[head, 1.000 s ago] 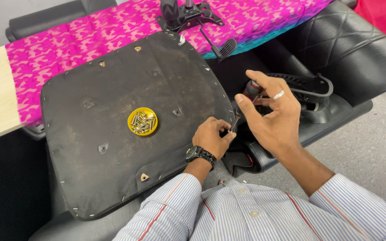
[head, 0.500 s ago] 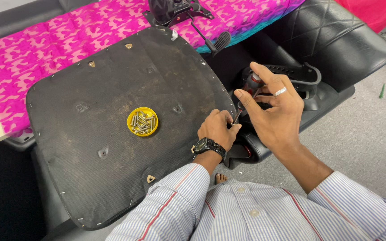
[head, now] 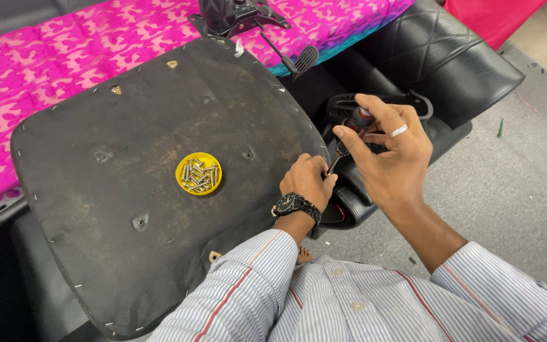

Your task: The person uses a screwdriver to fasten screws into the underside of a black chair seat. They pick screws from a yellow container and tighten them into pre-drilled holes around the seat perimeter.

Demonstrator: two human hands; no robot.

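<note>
The right hand holds a screwdriver, its fingers clamped on the dark handle, thumb and forefinger pinching it near the top while the other fingers curl loosely behind. A ring sits on one of them. The thin shaft runs down toward 7 o'clock from the handle and ends at the left hand.

The left hand sits at the right edge of the seat base, fingers drawn together around the shaft's tip; whatever they pinch there is hidden. A black watch is on that wrist. Both sleeves are striped.

The seat base is a large dark fabric-covered panel, lying flat, stapled along its rim, with several screw holes showing. Near its middle, at 9 o'clock from the left hand and well apart from it, stands a yellow cap filled with metal screws.

Just behind the right hand, at 12 o'clock, lies a black armrest. A quilted black cushion lies beyond it at 1 o'clock. At the seat base's 12 o'clock, a black metal mechanism with a lever rests on a pink patterned cloth covering the worktop. Grey carpet lies at 3 o'clock.
</note>
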